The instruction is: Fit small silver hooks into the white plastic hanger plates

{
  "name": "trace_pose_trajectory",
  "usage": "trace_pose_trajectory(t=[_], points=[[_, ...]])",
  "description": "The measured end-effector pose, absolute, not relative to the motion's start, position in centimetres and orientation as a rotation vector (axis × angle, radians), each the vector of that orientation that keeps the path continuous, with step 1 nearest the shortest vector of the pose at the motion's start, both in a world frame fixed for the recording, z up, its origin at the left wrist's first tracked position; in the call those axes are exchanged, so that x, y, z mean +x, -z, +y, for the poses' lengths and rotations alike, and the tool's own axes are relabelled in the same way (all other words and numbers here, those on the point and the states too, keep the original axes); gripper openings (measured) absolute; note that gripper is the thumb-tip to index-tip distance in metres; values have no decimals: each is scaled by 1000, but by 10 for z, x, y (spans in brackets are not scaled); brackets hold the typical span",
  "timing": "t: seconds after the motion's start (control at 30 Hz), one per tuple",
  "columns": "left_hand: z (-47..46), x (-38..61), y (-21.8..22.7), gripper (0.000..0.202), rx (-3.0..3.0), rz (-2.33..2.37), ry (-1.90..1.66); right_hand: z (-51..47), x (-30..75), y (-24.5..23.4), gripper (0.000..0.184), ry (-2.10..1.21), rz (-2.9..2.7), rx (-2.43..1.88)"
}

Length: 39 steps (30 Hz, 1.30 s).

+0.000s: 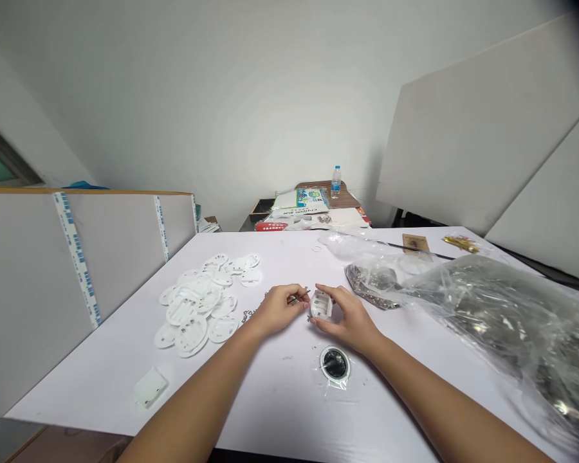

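Left hand (278,310): fingers (294,297) pinched narrow on a thin metal pin (302,298), its tip close to the part in the other hand. Right hand (346,316): fingers (329,293) curled around a white slotted plastic piece (321,304), holding it just above the table (101,386), near the middle. The two hands are working together on this piece, pin tip pointed at it; whether the pin touches it is hard to tell at this size.

Near the hands, to the left, is a loose pile of white round perforated plastic discs (195,310), with small metal bits (248,315) scattered just beside it. Near side: a round disc with a black centre in clear wrap (334,364), and at near left a square white plastic piece (149,388). Right of the hands, a bag of small metal parts (371,286) lies against a large clear plastic bag (496,328) of dark contents. Far right: a brown card (415,244) and a gold-coloured packet (460,244).

Past the table's far edge, a plastic water bottle (336,182) stands by a stack of printed booklets (299,200). Blue-and-white tape (76,257) runs down the boards on the left. No label or booklet text is clearly readable.
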<state>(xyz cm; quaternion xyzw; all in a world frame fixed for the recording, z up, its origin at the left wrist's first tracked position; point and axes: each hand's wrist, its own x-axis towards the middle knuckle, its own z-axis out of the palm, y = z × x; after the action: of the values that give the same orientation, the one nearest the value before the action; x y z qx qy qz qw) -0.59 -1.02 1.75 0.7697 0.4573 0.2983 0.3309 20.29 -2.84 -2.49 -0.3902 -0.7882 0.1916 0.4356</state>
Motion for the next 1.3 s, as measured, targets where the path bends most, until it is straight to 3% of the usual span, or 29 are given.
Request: trace_pose_trajectory(t=[0.2,0.37,0.6,0.83,1.13,1.3], points=[[2,-24,-16,18,2098,1571,-852,-27,205,24,59,-453,-1902,-1156],[12,-17,-7,20,2268,1796,-701,-23,205,24,58,-443,-1868,-1278],[50,3,-23,15,2250,1851,-361,-23,206,23,59,-464,-1857,-1272],[67,-19,-27,13,2156,1806,-270,-23,206,23,58,-495,-1855,-1283],[59,-47,-31,21,2090,1827,-429,-22,208,25,57,-499,-1863,-1288],[43,-82,-47,14,2076,1730,-231,-21,207,26,56,-498,-1874,-1287]])
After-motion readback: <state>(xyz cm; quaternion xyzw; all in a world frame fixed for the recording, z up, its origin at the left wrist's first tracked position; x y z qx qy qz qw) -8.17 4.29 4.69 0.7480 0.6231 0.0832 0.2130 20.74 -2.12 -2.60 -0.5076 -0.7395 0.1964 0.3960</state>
